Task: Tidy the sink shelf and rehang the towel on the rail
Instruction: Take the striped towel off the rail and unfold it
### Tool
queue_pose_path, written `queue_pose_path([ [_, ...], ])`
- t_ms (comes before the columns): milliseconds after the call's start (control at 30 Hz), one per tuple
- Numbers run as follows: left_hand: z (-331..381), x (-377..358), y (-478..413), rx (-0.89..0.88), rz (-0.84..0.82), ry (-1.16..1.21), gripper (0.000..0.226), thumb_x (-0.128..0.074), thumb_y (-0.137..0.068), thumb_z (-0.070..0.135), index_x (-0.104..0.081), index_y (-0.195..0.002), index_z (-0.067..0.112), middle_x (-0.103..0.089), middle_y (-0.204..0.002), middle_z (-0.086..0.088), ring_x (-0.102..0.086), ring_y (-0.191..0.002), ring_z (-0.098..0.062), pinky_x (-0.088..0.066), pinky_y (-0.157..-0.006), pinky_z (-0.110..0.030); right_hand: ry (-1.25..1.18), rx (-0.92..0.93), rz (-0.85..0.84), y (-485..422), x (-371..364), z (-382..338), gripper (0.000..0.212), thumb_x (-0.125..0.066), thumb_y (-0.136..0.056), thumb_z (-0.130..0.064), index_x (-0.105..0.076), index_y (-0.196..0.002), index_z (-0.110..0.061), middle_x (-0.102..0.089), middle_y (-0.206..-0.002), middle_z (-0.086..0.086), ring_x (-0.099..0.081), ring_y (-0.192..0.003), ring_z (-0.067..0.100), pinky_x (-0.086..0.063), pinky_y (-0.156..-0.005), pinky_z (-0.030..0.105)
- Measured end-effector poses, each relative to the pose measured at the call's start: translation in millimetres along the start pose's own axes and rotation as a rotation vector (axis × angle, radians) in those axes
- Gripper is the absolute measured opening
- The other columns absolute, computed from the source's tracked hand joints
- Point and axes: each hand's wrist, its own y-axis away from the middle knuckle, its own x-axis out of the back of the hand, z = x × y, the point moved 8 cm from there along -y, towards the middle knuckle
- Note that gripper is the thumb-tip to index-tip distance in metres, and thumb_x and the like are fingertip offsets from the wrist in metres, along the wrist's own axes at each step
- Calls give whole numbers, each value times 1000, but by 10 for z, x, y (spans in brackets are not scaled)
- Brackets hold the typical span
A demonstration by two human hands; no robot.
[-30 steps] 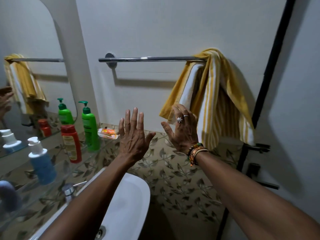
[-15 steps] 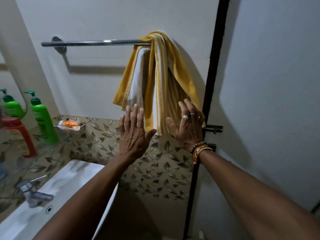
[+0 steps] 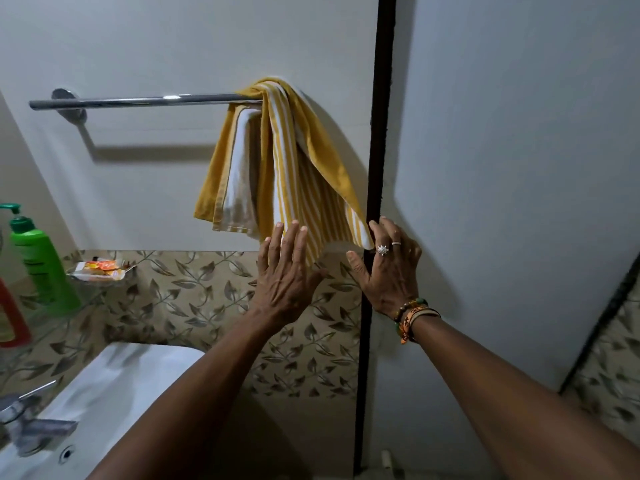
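A yellow and white striped towel (image 3: 277, 168) hangs bunched over the right end of a chrome rail (image 3: 138, 100) on the white wall. My left hand (image 3: 287, 275) is raised with fingers spread, its fingertips at the towel's lower edge. My right hand (image 3: 388, 268), with rings and wrist bands, is open beside the towel's lower right corner, in front of a dark vertical frame (image 3: 377, 133). Neither hand grips the cloth. On the glass shelf (image 3: 65, 318) at the left stand a green pump bottle (image 3: 38, 261) and a red bottle (image 3: 10, 317).
A soap packet (image 3: 100, 268) lies in a small dish on the leaf-patterned tile band. The white basin (image 3: 114, 386) and a chrome tap (image 3: 27, 420) sit at the lower left. A white door panel (image 3: 519, 168) fills the right side.
The view has swung right and closer to the towel; the mirror and most shelf bottles have left the frame. Both open hands have risen to the towel's lower edge.
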Motion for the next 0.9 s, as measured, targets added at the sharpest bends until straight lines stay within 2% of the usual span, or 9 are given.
queue_pose_path([
  [200, -79, 46, 75, 5, 19, 57, 85, -16, -92, 72, -15, -155, 14, -10, -164, -7, 4, -152, -23, 12, -117, -34, 43, -9, -23, 77, 32, -126, 69, -47, -90, -55, -50, -137, -5, -47, -141, 16, -47, -126, 34, -38, -98, 51],
  [467, -307, -13, 171, 16, 5, 115, 85, -20, -92, 71, -15, -155, 14, -12, -164, -8, -1, -152, -25, -7, -121, -46, 68, -30, -39, 151, 15, -313, 67, -48, -90, -53, -49, -138, -6, -45, -143, 16, -46, -128, 34, -37, -99, 53],
  [733, -265, -212, 241, 16, -61, 133, 84, -23, -93, 70, -10, -155, 15, -6, -165, -6, 4, -152, -24, -6, -121, -46, 89, -45, -75, 240, -66, -244, 67, -47, -90, -54, -49, -138, -7, -44, -144, 15, -43, -131, 33, -36, -101, 52],
  [833, -265, -198, 162, 20, -47, 102, 84, -22, -93, 70, -12, -155, 15, -9, -164, -6, 0, -152, -24, -6, -121, -44, 50, -34, -41, 120, -113, -202, 64, -55, -90, -51, -49, -137, -8, -44, -143, 15, -43, -129, 31, -37, -100, 52],
  [900, -294, -167, 60, 51, -38, 93, 85, -21, -92, 71, -14, -155, 15, -12, -164, -7, -3, -152, -25, -8, -120, -45, 26, -19, -17, -4, -127, -162, 65, -53, -90, -53, -49, -136, -8, -45, -142, 15, -42, -126, 29, -38, -99, 50],
])
